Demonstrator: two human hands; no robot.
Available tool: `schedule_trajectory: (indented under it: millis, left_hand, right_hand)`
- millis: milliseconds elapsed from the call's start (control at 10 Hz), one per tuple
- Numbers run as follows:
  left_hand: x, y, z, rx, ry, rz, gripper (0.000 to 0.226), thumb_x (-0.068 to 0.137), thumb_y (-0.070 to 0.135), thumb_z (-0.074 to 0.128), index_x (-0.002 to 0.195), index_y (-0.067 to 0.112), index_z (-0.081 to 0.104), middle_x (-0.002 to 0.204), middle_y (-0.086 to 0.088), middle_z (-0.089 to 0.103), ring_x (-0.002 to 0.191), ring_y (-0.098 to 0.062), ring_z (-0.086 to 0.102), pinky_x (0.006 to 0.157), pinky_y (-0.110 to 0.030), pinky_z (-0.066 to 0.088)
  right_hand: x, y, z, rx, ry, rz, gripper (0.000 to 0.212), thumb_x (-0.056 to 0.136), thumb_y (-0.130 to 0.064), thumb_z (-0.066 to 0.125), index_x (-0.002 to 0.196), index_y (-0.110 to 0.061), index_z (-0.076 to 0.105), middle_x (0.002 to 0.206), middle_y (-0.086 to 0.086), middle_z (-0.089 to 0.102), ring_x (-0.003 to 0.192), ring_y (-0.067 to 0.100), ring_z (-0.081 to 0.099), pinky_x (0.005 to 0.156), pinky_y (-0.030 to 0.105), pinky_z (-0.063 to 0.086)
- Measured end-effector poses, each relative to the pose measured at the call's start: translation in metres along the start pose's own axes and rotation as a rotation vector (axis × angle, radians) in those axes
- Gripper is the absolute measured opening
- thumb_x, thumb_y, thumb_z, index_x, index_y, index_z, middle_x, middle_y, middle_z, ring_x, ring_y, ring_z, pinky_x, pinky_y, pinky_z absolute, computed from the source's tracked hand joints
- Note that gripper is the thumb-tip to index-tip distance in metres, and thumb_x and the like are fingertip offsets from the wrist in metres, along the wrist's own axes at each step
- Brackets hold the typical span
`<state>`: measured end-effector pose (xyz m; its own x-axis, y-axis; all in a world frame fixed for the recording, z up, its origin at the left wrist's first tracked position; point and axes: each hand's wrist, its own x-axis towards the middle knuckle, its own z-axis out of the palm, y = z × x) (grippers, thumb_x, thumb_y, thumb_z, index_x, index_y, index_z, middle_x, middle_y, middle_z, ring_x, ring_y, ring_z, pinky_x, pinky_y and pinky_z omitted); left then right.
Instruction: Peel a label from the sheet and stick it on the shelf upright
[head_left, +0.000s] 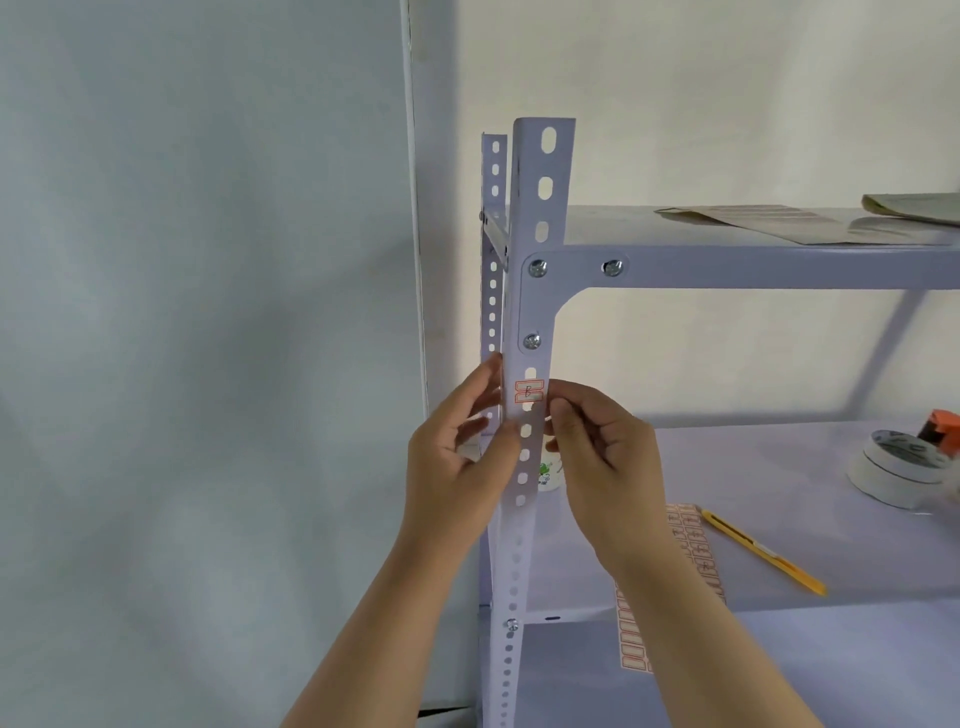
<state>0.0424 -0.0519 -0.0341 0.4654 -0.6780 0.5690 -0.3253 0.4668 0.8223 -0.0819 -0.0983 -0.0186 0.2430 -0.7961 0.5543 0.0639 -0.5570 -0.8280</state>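
Observation:
A pale perforated shelf upright (540, 218) stands in the middle of the head view. Two small red-bordered labels (529, 392) sit on its front face, one above the other; the upper one carries a handwritten letter. My left hand (462, 462) is at the upright's left edge, thumb on the front face just below the labels. My right hand (597, 447) is at the right edge, fingertips pinched at the lower label's right end. The label sheet (685, 530) with red-bordered labels lies on the middle shelf, hanging over its front edge, partly hidden by my right forearm.
A yellow utility knife (763, 553) lies on the middle shelf (857, 561) right of the sheet. Tape rolls (893, 467) and an orange object (943, 428) stand at the far right. Papers (800, 223) lie on the top shelf. A small white container (548, 473) sits behind the upright. A wall is at left.

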Motion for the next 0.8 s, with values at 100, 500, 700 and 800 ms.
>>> schedule_trajectory:
  millis: [100,500,700,800]
  left_hand:
    - [-0.001,0.003,-0.003,0.021,0.019,0.034,0.051,0.087,0.017,0.067,0.137,0.022,0.059,0.129,0.007,0.069,0.122,-0.008,0.063,0.098,-0.025,0.053]
    - [-0.031,0.035,-0.001,0.185,0.056,0.028,0.052,0.086,0.023,0.073,0.132,0.037,0.056,0.130,0.021,0.062,0.119,-0.001,0.058,0.096,-0.021,0.048]
    - [-0.062,0.070,0.012,0.393,0.081,0.066,0.054,0.085,0.032,0.064,0.136,0.036,0.050,0.129,0.030,0.055,0.120,-0.003,0.055,0.092,-0.007,0.038]
    - [-0.076,0.083,0.021,0.539,0.102,0.164,0.056,0.085,0.030,0.061,0.140,0.030,0.049,0.130,0.030,0.048,0.124,-0.004,0.049,0.099,-0.010,0.034]
  right_hand:
    - [-0.007,-0.004,0.001,-0.030,0.015,0.006,0.039,0.102,-0.007,0.045,0.109,-0.033,0.072,0.098,-0.011,0.077,0.088,0.011,0.070,0.074,0.024,0.054]
    - [-0.026,-0.028,-0.027,-0.181,-0.064,-0.059,0.039,0.098,-0.019,0.056,0.136,-0.025,0.052,0.123,-0.009,0.063,0.108,0.005,0.062,0.077,0.011,0.049]
    - [-0.041,-0.035,-0.062,-0.234,-0.114,-0.132,0.045,0.096,-0.023,0.055,0.141,-0.021,0.049,0.131,-0.004,0.060,0.113,0.015,0.058,0.082,0.025,0.049]
    - [-0.051,-0.034,-0.078,-0.291,-0.095,-0.190,0.048,0.095,-0.020,0.057,0.142,-0.018,0.049,0.136,0.000,0.059,0.120,0.020,0.056,0.094,0.036,0.049]
